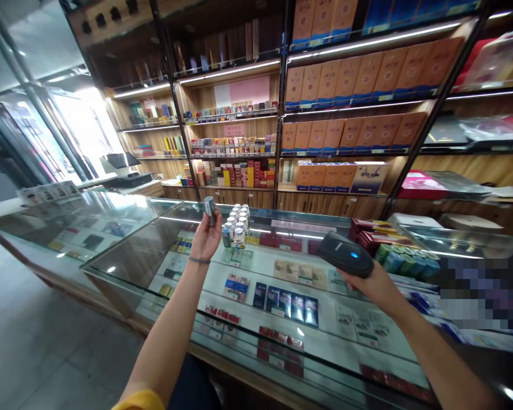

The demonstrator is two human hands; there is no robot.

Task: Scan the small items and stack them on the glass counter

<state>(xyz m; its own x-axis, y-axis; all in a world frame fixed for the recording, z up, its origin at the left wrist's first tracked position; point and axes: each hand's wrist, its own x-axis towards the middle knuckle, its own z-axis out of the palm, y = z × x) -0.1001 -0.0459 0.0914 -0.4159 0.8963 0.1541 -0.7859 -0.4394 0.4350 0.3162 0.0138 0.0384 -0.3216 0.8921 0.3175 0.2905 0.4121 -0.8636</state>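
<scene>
My left hand is raised above the glass counter, its fingers closed around a small blue-green cylindrical container held upright. Just right of that hand, several white-topped cylindrical containers stand grouped on the glass. A similar green-blue container stands at the front left of the group. Over the counter's right part, my right hand grips a black barcode scanner with a lit blue light. The scanner's head points left, and its handle is mostly hidden by the hand.
Dark red cartons and a row of green and blue cylinders lie on the counter at right. Packs sit under the glass. Behind, wooden shelves hold orange boxes and small packs. A monitor stands at back left.
</scene>
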